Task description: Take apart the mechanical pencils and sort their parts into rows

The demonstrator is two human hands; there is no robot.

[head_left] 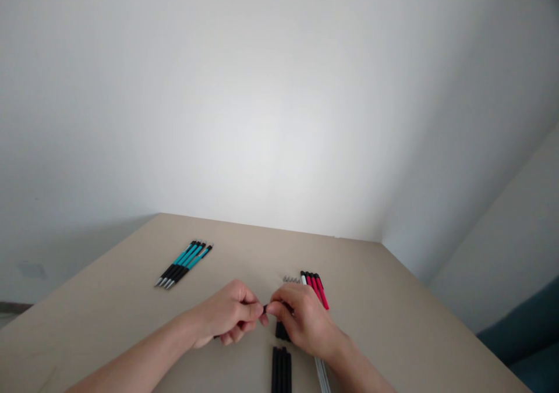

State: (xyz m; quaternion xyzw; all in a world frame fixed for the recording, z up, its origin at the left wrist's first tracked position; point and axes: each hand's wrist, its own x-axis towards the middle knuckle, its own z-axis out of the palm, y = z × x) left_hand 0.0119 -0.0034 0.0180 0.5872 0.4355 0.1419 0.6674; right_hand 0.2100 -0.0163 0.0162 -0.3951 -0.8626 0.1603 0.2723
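My left hand (229,314) and my right hand (301,318) meet over the middle of the beige table (109,323). Both are closed in a pinch on one small dark pen part (264,307) held between their fingertips. Just behind my right hand lie several red pen barrels (318,288) and a row of small metal springs (290,279). Black pen pieces (282,370) lie side by side near the front edge, partly hidden under my right hand. Thin white refills (322,375) show beneath my right wrist.
Several finished teal-and-black pens (183,263) lie in a neat row at the back left of the table. A white wall rises behind the table. A dark teal seat (533,346) stands at the lower right.
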